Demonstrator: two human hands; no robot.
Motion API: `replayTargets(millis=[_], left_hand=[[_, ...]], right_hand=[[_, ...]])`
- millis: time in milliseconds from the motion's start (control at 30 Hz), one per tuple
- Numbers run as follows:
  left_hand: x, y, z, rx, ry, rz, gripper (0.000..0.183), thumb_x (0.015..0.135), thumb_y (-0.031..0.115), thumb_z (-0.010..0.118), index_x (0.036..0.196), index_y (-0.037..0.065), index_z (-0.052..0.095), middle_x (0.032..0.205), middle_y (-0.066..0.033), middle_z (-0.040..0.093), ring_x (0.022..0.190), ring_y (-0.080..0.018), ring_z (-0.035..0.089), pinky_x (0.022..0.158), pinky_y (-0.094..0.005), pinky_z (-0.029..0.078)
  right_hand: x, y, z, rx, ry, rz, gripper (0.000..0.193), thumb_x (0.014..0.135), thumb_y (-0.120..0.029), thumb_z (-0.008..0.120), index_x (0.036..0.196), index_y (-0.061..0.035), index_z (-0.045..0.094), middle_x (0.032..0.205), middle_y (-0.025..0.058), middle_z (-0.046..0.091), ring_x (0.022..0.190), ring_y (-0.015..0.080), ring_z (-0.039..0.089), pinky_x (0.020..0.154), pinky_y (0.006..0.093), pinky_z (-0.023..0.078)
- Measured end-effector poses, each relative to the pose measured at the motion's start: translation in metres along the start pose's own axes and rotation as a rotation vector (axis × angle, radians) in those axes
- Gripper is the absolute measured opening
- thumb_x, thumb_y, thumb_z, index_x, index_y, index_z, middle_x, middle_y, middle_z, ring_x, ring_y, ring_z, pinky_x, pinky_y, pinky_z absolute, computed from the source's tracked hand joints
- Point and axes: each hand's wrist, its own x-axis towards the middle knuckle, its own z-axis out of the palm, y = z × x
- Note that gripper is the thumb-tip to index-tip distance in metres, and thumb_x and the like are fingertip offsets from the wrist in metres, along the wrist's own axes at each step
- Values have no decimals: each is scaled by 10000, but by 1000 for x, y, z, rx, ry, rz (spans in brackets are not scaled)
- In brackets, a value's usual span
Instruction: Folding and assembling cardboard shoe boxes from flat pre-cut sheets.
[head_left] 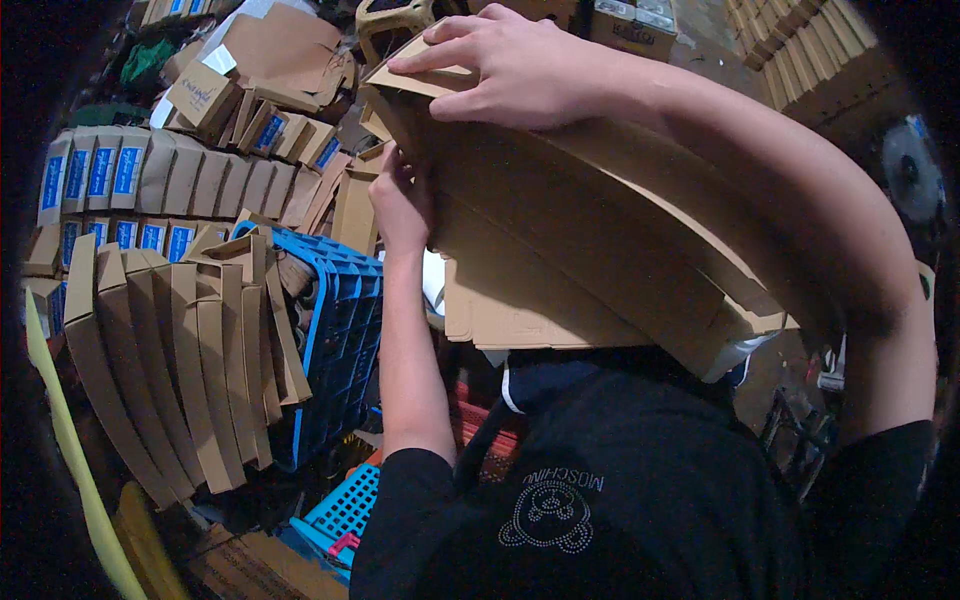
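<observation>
A long brown cardboard box, partly folded, slants across in front of my chest. My left hand is closed on its left end from below, the fingers curled and partly hidden by the board. Over the top of that same end, my right hand grips the edge, its fingers spread across a narrow end flap. My right forearm arches over the box's far side. Lower down, a flat cardboard panel reaches to my waist.
To the left, a row of folded long boxes leans against a blue plastic crate. Behind it stand several small boxes with blue labels. A turquoise basket sits low beside me. Stacked cardboard rises at far right.
</observation>
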Motion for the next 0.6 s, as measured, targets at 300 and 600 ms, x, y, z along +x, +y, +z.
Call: replayTargets(millis=[300,600], left_hand=[[11,-3,-11,29,136,214,230,977,76,687,1179,-32,681,992,-179,714,840,-280,721,732,-372,551],[21,23,-15,29,180,215,167,931,65,718,1079,-5,752,877,-127,719,722,-219,725,647,-314,553]], right_hand=[[5,-4,1,-15,-10,30,658,973,-507,568,1560,-221,484,1567,141,452,1428,390,405,1166,589,362],[18,37,19,180,103,-92,561,984,-255,604,1538,-201,529,1520,172,512,1388,326,489,1189,435,378]])
